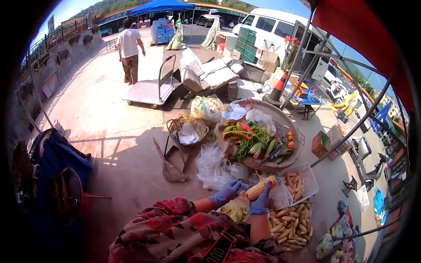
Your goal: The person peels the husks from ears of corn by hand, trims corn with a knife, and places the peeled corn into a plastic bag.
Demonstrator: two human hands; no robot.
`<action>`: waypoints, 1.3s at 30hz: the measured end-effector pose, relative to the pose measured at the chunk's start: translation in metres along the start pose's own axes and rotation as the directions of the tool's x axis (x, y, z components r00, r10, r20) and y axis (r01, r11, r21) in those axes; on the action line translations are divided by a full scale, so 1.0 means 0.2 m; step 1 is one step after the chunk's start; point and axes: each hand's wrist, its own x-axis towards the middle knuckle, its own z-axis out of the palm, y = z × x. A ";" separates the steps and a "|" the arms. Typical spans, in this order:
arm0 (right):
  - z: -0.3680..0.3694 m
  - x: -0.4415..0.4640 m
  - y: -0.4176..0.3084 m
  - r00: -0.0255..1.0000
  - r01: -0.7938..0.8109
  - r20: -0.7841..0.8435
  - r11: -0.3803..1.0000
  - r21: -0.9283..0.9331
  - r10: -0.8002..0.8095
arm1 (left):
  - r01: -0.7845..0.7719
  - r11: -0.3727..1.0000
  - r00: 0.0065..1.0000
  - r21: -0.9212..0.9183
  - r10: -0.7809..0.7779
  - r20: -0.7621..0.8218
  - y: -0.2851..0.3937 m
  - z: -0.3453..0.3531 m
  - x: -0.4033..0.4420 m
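Observation:
Blue gloves cover both hands. My right hand [260,200] is wrapped round an ear of corn [258,189] that points up and to the right, with pale silk at its top edge. My left hand [227,194] is closed at the corn's left end, its fingertips pinched; what they hold is too small to make out. Beneath the hands lie pale husks [237,211]. To the right, a heap of corn ears [290,228] lies on the ground, and a white crate [310,179] holds more peeled ears.
Ahead are a round tray [293,127] of vegetables, a wicker basket [199,127], a broom [172,172] and clear plastic bags [212,164]. Farther off stand a flat trolley [151,92] and a walking person [130,50]. Metal poles [355,138] slant across the right.

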 end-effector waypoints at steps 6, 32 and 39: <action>-0.31 0.14 -0.52 0.976 0.187 0.001 0.837 0.515 -0.219 | 0.069 0.974 0.994 0.214 -0.085 0.065 -0.07 -0.05 0.01; -0.16 -0.17 -0.33 0.801 0.514 -0.235 0.834 -0.199 -0.550 | 0.103 0.975 0.629 0.195 -0.215 0.747 0.01 0.44 0.18; -0.12 -0.11 -0.37 0.764 0.624 -0.230 0.781 0.028 -0.602 | 0.261 0.961 0.695 0.096 -0.256 0.672 -0.02 0.38 0.19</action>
